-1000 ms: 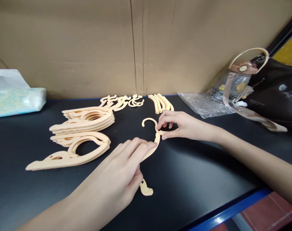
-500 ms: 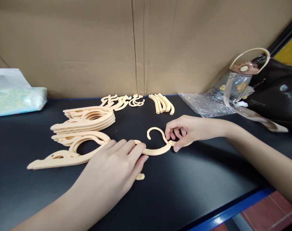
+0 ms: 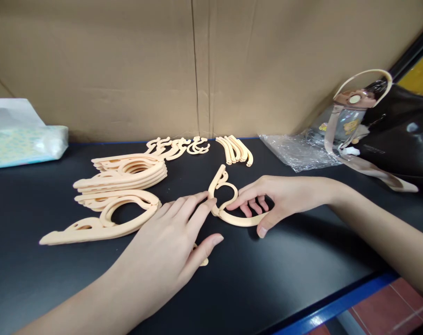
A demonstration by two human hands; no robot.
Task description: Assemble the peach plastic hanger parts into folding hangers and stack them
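Hanger (image 3: 242,220) lay well inside the bench (image 3: 274,279)'s front edge (image 3: 316,319).
Right grip (image 3: 284,197) clamped it; left grip (image 3: 176,232), thumb apart, touched it.

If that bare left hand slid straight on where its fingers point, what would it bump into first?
The left hand would likely first meet the beige, curved, plastic-looking hanger piece, which it appears to touch, though depth there is hard to judge.

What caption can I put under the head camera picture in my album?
Left hand and right hand touch one cream folding hanger; stacked hangers lie on the black table.
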